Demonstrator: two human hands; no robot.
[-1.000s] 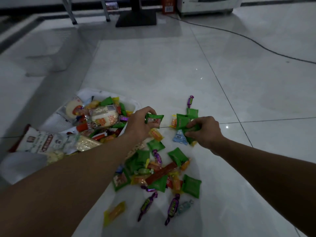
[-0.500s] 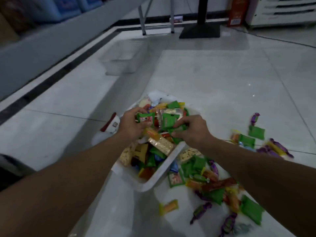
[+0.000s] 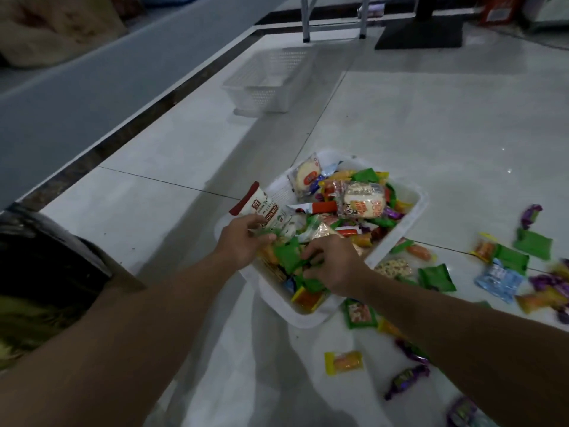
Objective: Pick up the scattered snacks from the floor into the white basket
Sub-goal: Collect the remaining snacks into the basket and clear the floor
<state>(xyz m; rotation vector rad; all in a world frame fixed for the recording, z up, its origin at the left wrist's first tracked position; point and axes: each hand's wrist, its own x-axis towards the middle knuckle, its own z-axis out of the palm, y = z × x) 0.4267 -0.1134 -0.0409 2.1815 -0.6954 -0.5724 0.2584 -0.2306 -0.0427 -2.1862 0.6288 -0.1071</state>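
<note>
The white basket (image 3: pixel 411 221) looks like smooth plastic with a faint sheen; the snacks (image 3: pixel 363 201) inside it and the green packets (image 3: pixel 436 277) right of it are wrapped in glossy, crinkled film; the purple sweets (image 3: pixel 406 377) nearer than it look foil-shiny; the floor (image 3: pixel 431 124) around it is polished, reflective tile; the second basket (image 3: pixel 268 84) beyond it is perforated plastic.

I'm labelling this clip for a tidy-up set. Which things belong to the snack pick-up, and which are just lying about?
Job: white basket, left hand, right hand, and the scattered green packet, blue packet, yellow packet, purple candy.
Lying about: mesh basket, table legs, black stand base.
</note>
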